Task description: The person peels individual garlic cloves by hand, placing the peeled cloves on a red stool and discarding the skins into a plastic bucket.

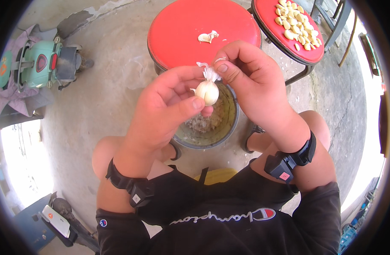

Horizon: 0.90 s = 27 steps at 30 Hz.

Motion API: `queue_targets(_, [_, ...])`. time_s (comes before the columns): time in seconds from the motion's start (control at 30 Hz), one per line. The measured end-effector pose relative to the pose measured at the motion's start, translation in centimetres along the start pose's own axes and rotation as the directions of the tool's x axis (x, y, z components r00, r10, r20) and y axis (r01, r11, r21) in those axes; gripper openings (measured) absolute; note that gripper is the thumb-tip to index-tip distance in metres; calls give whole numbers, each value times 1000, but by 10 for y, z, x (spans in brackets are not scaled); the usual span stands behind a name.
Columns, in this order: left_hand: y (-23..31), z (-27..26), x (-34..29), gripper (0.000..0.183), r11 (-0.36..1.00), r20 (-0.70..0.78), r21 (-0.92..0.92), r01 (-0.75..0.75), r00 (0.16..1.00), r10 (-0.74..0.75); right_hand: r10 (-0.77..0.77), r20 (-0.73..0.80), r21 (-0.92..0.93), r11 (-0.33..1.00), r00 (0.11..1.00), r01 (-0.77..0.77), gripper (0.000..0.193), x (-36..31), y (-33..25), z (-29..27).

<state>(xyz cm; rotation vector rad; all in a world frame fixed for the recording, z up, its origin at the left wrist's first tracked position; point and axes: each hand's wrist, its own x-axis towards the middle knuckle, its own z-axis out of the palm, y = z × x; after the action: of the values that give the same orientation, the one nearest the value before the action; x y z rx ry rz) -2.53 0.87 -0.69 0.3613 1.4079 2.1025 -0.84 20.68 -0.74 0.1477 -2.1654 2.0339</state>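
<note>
A pale garlic bulb (207, 93) with loose papery skin at its top is held in my left hand (165, 100), thumb in front and fingers behind it. My right hand (252, 78) is closed in a pinch on the papery skin (211, 74) above the bulb. Both hands are over a round basin (234, 121) that has garlic skins (205, 123) in its bottom. Beyond them, a small piece of garlic (207, 37) with skin on it lies on a red round stool (182, 29).
Peeled garlic cloves (299, 25) lie heaped on a second red stool (263, 10) at the far right. A green scooter (42, 63) stands at the left. Between my knees shows a yellow seat edge (216, 175). Scraps of skin dot the concrete floor (105, 85).
</note>
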Motion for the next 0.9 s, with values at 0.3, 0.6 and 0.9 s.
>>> queue_targets(0.3, [-1, -4, 2, 36, 996, -109, -71, -58, 993, 50, 211, 188, -182, 967, 959, -177, 27, 5, -21, -16])
queue_targets(0.6, [-9, -2, 4, 29, 994, -119, 77, -81, 989, 90, 246, 305, 39, 962, 920, -270, 29, -9, -6, 8])
queue_targets(0.9, [-2, 1, 0, 19, 1000, -121, 5, 0, 993, 1, 315, 491, 223, 856, 812, -467, 25, -9, -12, 2])
